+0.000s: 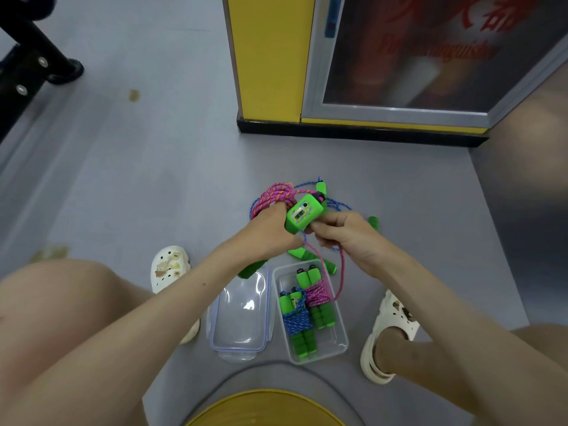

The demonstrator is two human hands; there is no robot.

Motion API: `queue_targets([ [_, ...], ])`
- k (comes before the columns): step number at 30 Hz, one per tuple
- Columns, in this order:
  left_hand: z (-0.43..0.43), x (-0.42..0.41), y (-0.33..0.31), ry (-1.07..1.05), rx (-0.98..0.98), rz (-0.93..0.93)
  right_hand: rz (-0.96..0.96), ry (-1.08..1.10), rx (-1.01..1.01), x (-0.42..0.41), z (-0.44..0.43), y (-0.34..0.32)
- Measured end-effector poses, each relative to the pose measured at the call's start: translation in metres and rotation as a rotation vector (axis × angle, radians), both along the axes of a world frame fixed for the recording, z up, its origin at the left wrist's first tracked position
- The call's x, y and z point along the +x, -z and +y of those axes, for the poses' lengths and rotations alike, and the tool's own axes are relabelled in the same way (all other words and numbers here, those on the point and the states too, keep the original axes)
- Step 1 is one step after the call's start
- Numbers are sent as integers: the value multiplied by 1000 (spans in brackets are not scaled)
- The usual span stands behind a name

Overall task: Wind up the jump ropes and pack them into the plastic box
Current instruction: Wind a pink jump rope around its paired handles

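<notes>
A round yellow seat (264,407) is right under the camera, and bare knees stick out on both sides. Two white shoes (169,267) stand on the grey floor (153,179).

Between the shoes is a clear box (333,336). Two wound-up ropes lie in it side by side: a blue bundle (296,318) on the left and a pink bundle (318,293) on the right. Both have green foam grips. The box is open. Its clear lid (242,312) lies on the floor just beside it, on the left.

Both hands are held up past the box, close together. The left hand (270,232) has a pink rope (273,195) looped round its fingers in a thick coil, and it holds the coil tight. The right hand (341,233) has its fingers curled on the end of a green handle (302,216) with a small counter window on it. The handle sits between the two hands. One loose pink strand hangs down from the hands and bends by the right edge of the box.

A loose blue rope (335,206) lies in a tangle on the floor behind the hands. More green grips (302,255) lie on the floor near the box.

A yellow post (270,56) stands farther back.
</notes>
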State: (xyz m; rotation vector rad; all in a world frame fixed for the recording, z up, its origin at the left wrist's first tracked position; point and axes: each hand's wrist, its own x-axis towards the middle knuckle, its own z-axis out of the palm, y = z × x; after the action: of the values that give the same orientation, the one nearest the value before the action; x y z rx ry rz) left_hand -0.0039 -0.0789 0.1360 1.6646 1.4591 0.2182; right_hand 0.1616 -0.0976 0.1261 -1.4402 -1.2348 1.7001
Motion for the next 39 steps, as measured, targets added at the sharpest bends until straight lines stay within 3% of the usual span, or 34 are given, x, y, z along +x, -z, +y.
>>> queue_targets([
  [3, -2, -7, -5, 4, -213, -34, -31, 58, 29, 6, 5, 3],
  [13, -10, -18, -11, 143, -642, -492, 83, 27, 20, 3, 4, 5],
  [19, -16, -16, -14, 235, -704, -738, 249, 33, -71, 1, 1, -5],
  [24, -17, -2, -14, 132, -783, -1169, 488, 101, -211, 0, -3, -8],
  [30, -10, 15, -14, -23, -751, -1401, 369, 162, -144, -6, -5, 9],
  [35, -6, 19, -22, -259, -608, -1333, 194, 73, -151, -7, -9, 14],
  [39, -3, 15, -29, -231, -353, -907, 41, -41, -87, -3, -11, 8],
])
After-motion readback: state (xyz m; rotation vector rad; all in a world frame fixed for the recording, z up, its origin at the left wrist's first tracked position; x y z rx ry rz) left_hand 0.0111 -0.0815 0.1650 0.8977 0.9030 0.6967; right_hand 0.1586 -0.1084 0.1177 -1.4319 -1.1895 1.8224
